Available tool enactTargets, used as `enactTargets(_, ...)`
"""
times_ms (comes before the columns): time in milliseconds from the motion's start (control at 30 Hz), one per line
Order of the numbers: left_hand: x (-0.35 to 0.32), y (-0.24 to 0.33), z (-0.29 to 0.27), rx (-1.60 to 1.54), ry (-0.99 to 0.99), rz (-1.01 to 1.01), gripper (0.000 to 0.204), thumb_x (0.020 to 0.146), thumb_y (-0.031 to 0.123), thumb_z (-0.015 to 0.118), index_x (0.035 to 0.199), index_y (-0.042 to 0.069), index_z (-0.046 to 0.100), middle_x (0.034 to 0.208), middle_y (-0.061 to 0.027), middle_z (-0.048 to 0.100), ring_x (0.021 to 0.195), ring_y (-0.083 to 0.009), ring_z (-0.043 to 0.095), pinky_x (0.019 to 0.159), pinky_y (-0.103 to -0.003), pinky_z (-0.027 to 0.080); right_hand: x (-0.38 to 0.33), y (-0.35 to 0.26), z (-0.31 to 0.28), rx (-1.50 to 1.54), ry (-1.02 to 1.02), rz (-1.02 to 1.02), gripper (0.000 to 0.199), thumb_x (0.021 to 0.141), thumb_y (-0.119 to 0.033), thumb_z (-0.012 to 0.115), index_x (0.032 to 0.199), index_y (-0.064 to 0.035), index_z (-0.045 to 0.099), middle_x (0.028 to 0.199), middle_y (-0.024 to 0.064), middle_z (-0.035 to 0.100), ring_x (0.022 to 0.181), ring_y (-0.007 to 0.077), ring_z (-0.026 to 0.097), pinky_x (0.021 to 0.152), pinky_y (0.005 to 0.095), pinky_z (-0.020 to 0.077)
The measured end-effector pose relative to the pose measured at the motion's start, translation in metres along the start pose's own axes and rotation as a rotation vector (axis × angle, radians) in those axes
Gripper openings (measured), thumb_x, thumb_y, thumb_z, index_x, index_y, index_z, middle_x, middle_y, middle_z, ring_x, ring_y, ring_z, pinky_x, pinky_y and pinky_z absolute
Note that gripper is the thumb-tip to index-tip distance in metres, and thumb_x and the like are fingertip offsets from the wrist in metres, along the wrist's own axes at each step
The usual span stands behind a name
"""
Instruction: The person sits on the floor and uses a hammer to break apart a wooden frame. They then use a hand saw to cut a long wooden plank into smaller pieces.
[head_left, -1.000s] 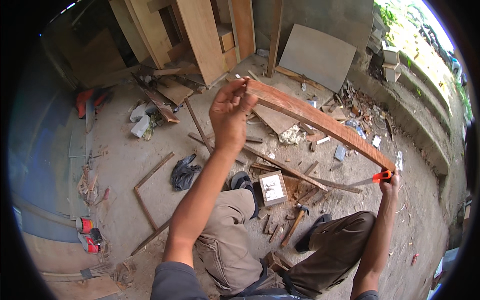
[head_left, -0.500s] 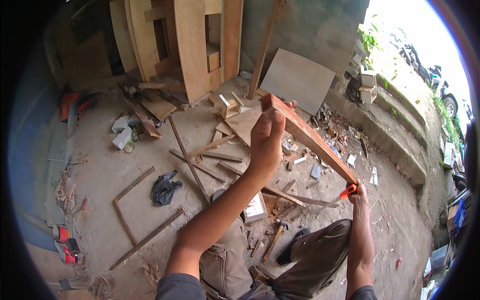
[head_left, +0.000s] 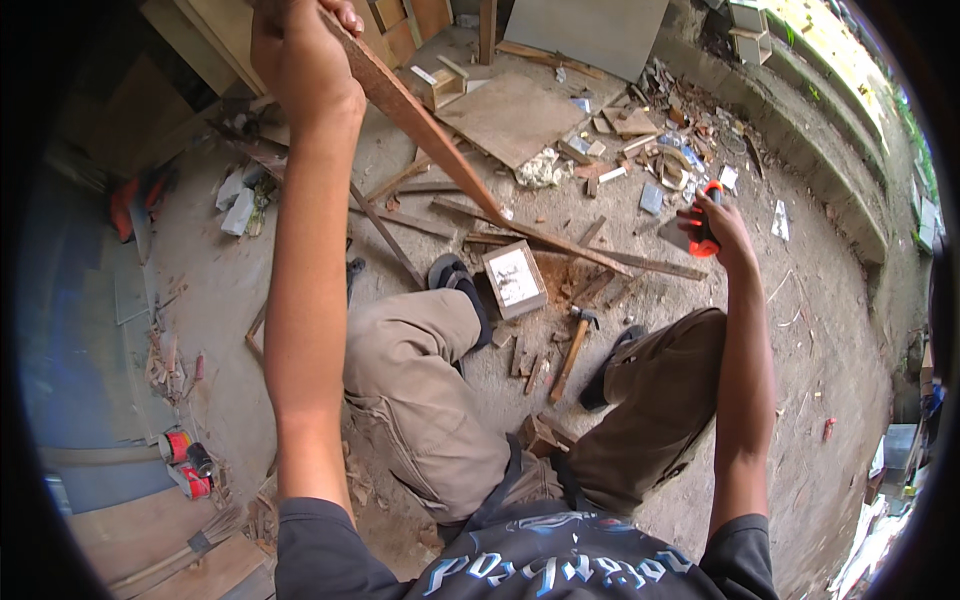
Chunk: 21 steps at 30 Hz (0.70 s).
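My left hand point(head_left: 305, 70) is raised at the upper left, its fingers closed around the end of a long reddish wooden plank point(head_left: 425, 130). The plank slants down to the right, its far end above the scraps on the floor. Off to the right, my right hand point(head_left: 735, 238) grips the orange-and-black handle of what looks like a hand saw point(head_left: 705, 245); its blade is foreshortened and hard to make out. Between my feet lies a hammer point(head_left: 572, 350) with a wooden handle. Near it stands a small box-like block point(head_left: 515, 278) with a white top.
Loose wood strips point(head_left: 590, 250) cross the floor ahead of my knees. Rubble point(head_left: 660, 150) is strewn near concrete steps point(head_left: 800, 150) at the right. A flat board point(head_left: 515, 120) lies farther back. Red cans point(head_left: 185, 465) stand at the lower left.
My left hand has swung up and left with the plank. My right hand has come off the plank's other end and moved farther ahead, keeping the saw. The view has tilted down.
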<state>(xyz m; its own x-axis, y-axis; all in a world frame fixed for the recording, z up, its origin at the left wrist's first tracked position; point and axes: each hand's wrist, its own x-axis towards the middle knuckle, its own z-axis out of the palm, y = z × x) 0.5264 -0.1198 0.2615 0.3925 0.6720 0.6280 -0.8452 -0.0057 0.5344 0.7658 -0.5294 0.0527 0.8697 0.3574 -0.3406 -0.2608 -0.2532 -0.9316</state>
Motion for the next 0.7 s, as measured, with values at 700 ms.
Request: enactTargets(700,-0.383,-0.223,-0.139,1.579,-0.871,-0.645,0.053,0.074,0.016,0.078,0.121,0.008,0.054,0.113,-0.0146,0.060,0.112,-0.0345,0.056,0.092,-0.046,0.048,-0.050,-0.020,0.030,-0.154,0.056,-0.217,0.046,0.086,-0.043,0.071,0.094,0.0010,0.064,0.077,0.0051,0.065,0.054,0.0081,0.053,0.047,0.0250,0.0444)
